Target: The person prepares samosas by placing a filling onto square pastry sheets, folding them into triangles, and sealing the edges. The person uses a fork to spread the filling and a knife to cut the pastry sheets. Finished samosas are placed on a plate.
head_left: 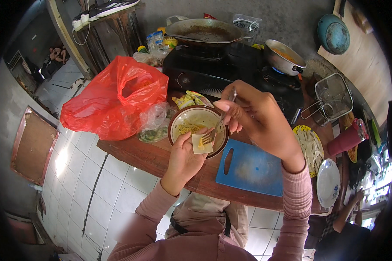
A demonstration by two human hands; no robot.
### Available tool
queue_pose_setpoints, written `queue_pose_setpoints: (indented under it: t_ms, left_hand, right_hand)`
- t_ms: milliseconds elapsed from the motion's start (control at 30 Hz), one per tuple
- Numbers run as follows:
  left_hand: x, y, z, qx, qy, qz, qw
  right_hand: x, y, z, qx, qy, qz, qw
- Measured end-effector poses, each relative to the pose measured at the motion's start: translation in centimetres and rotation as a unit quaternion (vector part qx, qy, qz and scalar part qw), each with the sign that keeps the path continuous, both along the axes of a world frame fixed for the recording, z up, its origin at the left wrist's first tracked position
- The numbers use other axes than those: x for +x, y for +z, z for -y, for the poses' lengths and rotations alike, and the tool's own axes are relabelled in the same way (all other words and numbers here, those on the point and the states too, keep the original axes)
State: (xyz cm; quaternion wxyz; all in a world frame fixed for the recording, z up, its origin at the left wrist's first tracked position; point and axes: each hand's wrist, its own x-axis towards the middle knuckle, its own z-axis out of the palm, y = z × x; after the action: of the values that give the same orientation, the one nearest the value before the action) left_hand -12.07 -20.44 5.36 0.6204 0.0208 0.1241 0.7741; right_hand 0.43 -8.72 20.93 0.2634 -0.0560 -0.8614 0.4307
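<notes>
My left hand (pixel 184 161) holds a small square dough wrapper (pixel 201 149) over the near side of a cream bowl with a brown rim (pixel 175 120). On the wrapper lies a little yellow filling (pixel 201 142). A metal fork (pixel 221 122) is pinched between the thumb and fingers of my right hand (pixel 261 117), its tines down at the filling. More of the yellowish mixture (pixel 189 127) sits in the bowl, partly hidden behind my fingers.
A blue cutting board (pixel 252 167) lies right of the bowl, a plate of pale strips (pixel 310 148) beyond it. A red plastic bag (pixel 113 100) stands left. Behind are a stove (pixel 183 71), a wok (pixel 204 31) and a pot (pixel 283 61) over a lit flame.
</notes>
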Motion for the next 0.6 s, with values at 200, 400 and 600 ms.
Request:
queue_pose_setpoints:
  t_ms: [200, 400, 600]
  left_hand:
    - [0.1, 0.2, 0.2, -0.003, -0.003, 0.017, 1.000]
    - [0.5, 0.4, 0.0, 0.018, -0.009, 0.027, 0.999]
    - [0.8, 0.5, -0.1, 0.019, 0.000, 0.023, 1.000]
  right_hand:
    - [2.3, -0.4, -0.7, -0.053, -0.015, -0.007, 0.998]
    - [3.9, -2.9, -1.9, -0.123, -0.018, -0.090, 0.988]
    - [6.2, -7.2, -1.4, -0.189, -0.103, -0.152, 0.965]
